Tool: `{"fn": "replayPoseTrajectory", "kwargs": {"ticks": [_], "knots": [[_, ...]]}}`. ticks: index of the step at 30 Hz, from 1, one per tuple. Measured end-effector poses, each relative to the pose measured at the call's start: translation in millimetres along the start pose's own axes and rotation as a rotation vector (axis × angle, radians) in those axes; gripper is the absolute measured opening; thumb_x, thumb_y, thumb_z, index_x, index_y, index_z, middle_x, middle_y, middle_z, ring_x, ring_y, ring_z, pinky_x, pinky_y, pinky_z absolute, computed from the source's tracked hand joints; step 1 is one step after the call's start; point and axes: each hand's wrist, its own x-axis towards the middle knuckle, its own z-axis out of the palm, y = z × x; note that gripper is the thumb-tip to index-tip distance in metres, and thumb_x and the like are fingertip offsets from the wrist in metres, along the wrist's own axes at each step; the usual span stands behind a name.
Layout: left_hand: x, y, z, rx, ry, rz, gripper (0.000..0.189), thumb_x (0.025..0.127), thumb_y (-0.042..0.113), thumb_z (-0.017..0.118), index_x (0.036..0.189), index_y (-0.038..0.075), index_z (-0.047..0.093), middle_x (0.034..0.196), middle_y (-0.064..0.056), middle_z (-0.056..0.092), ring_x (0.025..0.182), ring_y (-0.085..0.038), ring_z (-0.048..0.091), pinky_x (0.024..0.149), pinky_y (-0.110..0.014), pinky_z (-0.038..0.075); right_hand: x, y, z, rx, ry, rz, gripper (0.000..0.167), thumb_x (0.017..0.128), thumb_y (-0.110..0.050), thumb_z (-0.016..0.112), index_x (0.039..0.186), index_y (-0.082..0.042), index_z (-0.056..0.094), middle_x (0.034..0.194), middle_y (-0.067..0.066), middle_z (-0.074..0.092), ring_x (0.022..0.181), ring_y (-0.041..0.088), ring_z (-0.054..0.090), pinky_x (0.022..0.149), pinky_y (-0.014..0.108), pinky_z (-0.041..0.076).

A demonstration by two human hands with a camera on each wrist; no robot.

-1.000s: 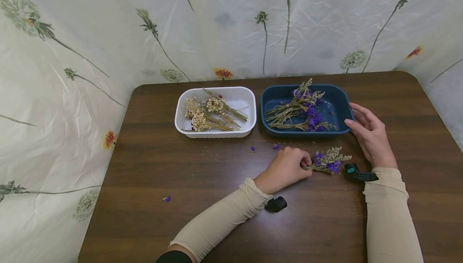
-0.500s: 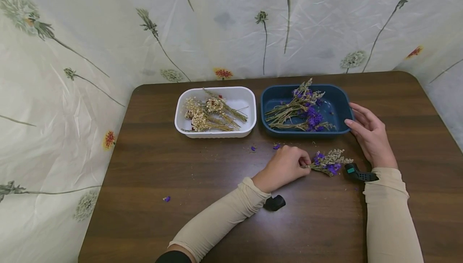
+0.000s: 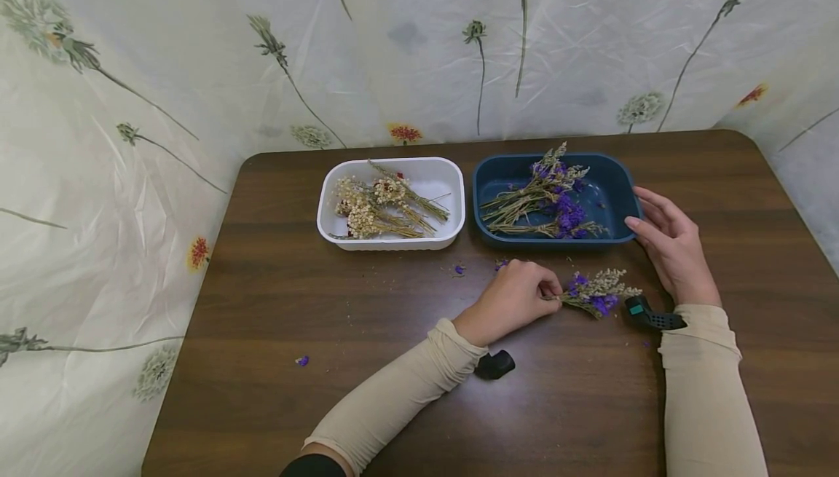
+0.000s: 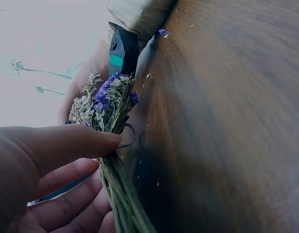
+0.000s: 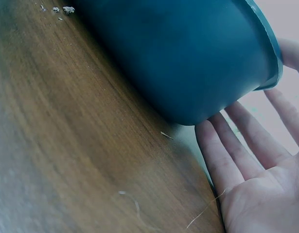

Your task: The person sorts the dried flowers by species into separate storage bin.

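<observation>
My left hand (image 3: 511, 301) pinches a small bunch of dried flowers (image 3: 598, 295) by its stems, low over the table. Purple blossoms and pale greyish sprigs of the bunch (image 4: 108, 102) point right, towards my other wrist; in the left wrist view the thumb lies across the stems and a thin loop of tie stands out beside it. At the right end of a dark blue plastic tray (image 3: 612, 204), my right hand (image 3: 675, 247) touches the rim and outer wall with fingers mostly straight (image 5: 256, 138). Several similar purple bunches (image 3: 557, 200) lie inside that tray.
A white tray (image 3: 432, 180) with several cream-coloured dried bunches (image 3: 367, 207) stands left of the blue one. Purple petals (image 3: 302, 361) and crumbs are scattered on the brown wooden table (image 3: 249, 302). A flower-printed sheet (image 3: 406, 62) hangs behind and at the sides.
My left hand has shifted slightly left and up, still holding the bunch, which now lies a few pixels further right at its tips. My right hand stays at the blue tray.
</observation>
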Motion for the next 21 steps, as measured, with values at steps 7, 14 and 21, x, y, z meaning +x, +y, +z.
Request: {"fn": "replayPoseTrajectory", "kwargs": {"ticks": [7,14,21], "knots": [[0.6,-0.4,-7.6,-0.036,-0.009,-0.007,0.004,0.091,0.023,0.080,0.094,0.021,0.082,0.085,0.014,0.075,0.072,0.011,0.059,0.070,-0.005,0.042,0.1,0,0,0.011,-0.005,-0.005,0.057,0.102,-0.002,0.060,0.156,-0.006,0.043,0.151,0.005,0.051,0.128,0.011,0.059,0.097,0.015,0.054],[3.8,-0.9,-17.3,-0.044,0.009,0.011,0.004,0.092,0.024,0.080,0.094,0.020,0.081,0.087,0.012,0.076,0.071,0.011,0.059,0.070,-0.004,0.043,-0.1,0,0,0.034,-0.011,-0.011,0.057,0.102,0.003,0.058,0.156,-0.005,0.043,0.150,0.004,0.053,0.127,0.011,0.061,0.097,0.016,0.054],[8.0,-1.3,-27.0,-0.067,0.009,0.025,0.005,0.092,0.024,0.080,0.095,0.020,0.081,0.087,0.012,0.075,0.072,0.011,0.058,0.070,-0.005,0.042,-0.6,-1,1,0.019,-0.006,-0.001,0.056,0.102,0.002,0.058,0.156,-0.006,0.043,0.149,0.004,0.054,0.125,0.010,0.063,0.096,0.016,0.054]]}}
